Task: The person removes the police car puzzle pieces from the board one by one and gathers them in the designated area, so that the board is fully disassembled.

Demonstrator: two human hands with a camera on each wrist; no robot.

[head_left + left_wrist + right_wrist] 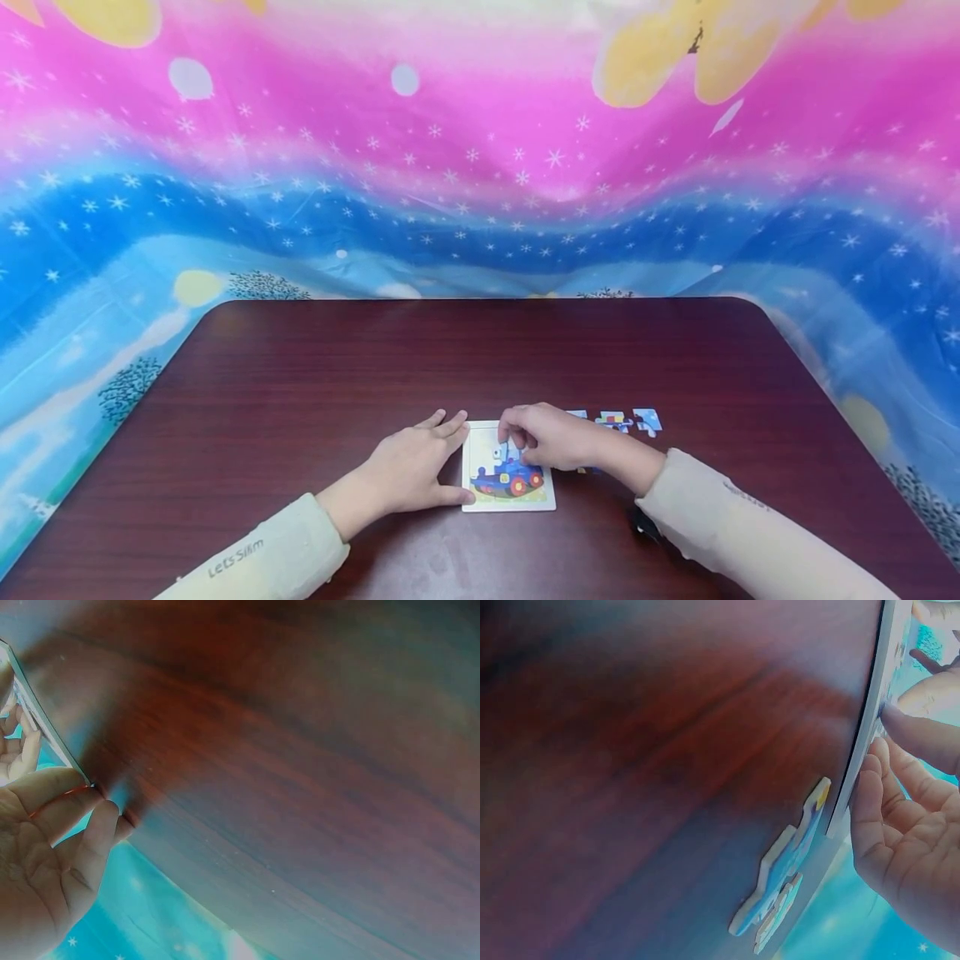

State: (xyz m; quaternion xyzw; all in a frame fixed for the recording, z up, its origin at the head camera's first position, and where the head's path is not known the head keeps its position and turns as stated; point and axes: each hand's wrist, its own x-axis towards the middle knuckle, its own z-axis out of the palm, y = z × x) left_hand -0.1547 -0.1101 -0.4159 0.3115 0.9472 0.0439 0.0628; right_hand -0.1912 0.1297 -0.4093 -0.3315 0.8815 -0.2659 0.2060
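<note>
A small square jigsaw board (513, 505) with a white border lies on the table, its picture showing a blue vehicle with red wheels. My left hand (412, 467) is spread along its left edge, thumb near the lower corner and fingertips near the upper one; the left wrist view has those fingers (97, 832) right at the rim. Over the board's upper right, my right hand (558, 437) bends its fingers and pinches a light-blue puzzle piece (504, 452), mostly hidden by the fingers. In the right wrist view, the right thumb (922, 739) reaches onto the board's face.
Several loose puzzle pieces (613, 421) lie right of the board, some partly behind my right forearm. A small black object (643, 525) shows beside the right cuff. The dark wooden table (337, 358) ends at a colourful hanging cloth (480, 167).
</note>
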